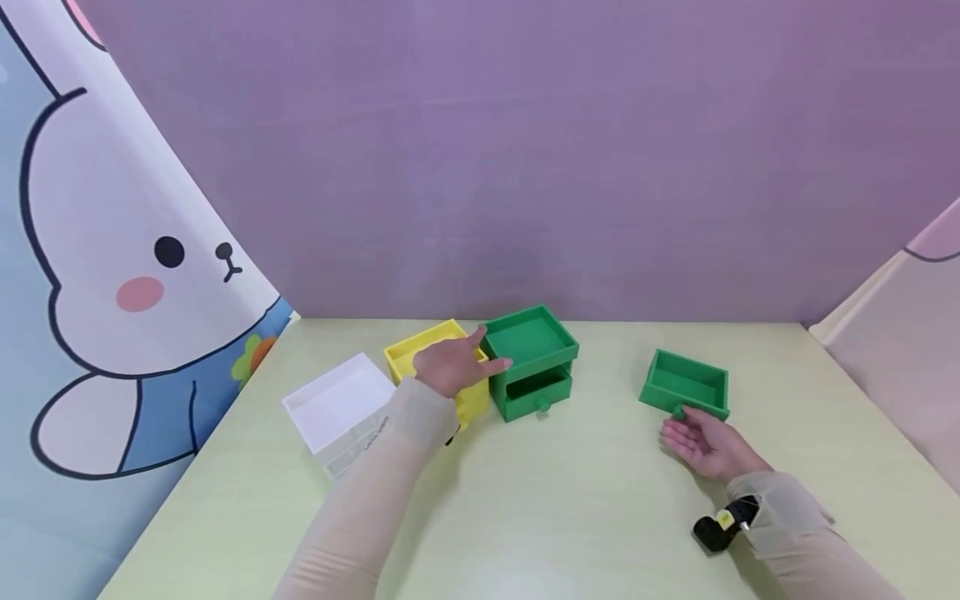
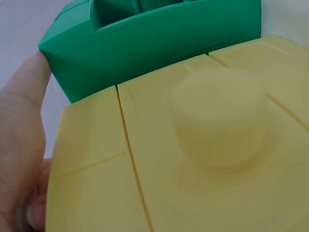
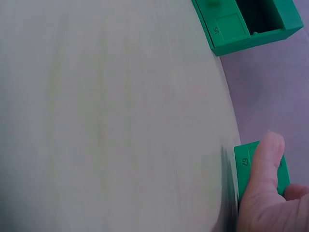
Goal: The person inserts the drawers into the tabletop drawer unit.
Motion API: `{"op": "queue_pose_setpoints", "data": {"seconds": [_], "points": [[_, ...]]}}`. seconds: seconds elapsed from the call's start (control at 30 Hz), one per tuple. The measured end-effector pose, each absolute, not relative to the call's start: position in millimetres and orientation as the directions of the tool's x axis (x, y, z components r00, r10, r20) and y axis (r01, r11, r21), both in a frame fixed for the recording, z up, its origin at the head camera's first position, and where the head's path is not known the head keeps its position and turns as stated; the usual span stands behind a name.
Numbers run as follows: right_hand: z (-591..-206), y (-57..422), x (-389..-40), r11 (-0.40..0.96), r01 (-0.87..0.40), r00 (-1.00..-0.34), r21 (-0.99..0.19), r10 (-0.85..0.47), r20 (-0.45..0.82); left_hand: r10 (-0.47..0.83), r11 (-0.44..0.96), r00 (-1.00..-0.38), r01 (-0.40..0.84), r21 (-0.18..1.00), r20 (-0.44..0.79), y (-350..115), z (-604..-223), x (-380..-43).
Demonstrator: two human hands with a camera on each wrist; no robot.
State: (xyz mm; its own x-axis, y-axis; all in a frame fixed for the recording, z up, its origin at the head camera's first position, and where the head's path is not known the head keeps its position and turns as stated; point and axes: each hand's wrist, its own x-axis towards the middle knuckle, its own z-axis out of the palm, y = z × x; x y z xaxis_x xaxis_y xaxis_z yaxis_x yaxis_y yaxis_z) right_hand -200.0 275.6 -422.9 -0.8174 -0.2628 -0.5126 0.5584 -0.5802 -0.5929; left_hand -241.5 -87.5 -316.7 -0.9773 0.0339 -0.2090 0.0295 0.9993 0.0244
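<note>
A green two-tier drawer cabinet (image 1: 531, 340) stands near the back, its upper slot vacant and its lower drawer (image 1: 538, 393) in place with a round knob. My left hand (image 1: 448, 365) reaches over the yellow drawer box (image 1: 420, 342), thumb and index finger spread against the green cabinet's left side. In the left wrist view, a fingertip touches the green cabinet's corner (image 2: 159, 53). To the right, my right hand (image 1: 705, 446) pinches the knob of a separate green drawer (image 1: 686, 382). Nothing is visible inside that drawer; the thumb hides part of its front in the right wrist view.
A white drawer box (image 1: 341, 400) stands left of the yellow one, partly hidden by the left sleeve. The pale table (image 1: 570, 500) meets a purple backdrop (image 1: 525, 167) behind the boxes. A rabbit-print cloth (image 1: 112, 250) hangs at the left.
</note>
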Motion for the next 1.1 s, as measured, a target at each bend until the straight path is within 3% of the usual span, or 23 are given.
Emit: {"op": "queue_pose_setpoints", "data": {"seconds": [0.47,1.1], "points": [[-425.0,274.1,-203.7,-0.653,0.584,-0.785,-0.482,-0.305,-0.539,0.025,0.999,-0.978,0.017,0.040,-0.209,-86.8,-316.0,-240.8],[-419.1,270.4,-198.7,-0.663,0.557,-0.800,-0.500,-0.267,-0.538,0.031,0.998,-0.978,0.018,0.067,-0.206,-94.1,-316.8,-240.8]]}}
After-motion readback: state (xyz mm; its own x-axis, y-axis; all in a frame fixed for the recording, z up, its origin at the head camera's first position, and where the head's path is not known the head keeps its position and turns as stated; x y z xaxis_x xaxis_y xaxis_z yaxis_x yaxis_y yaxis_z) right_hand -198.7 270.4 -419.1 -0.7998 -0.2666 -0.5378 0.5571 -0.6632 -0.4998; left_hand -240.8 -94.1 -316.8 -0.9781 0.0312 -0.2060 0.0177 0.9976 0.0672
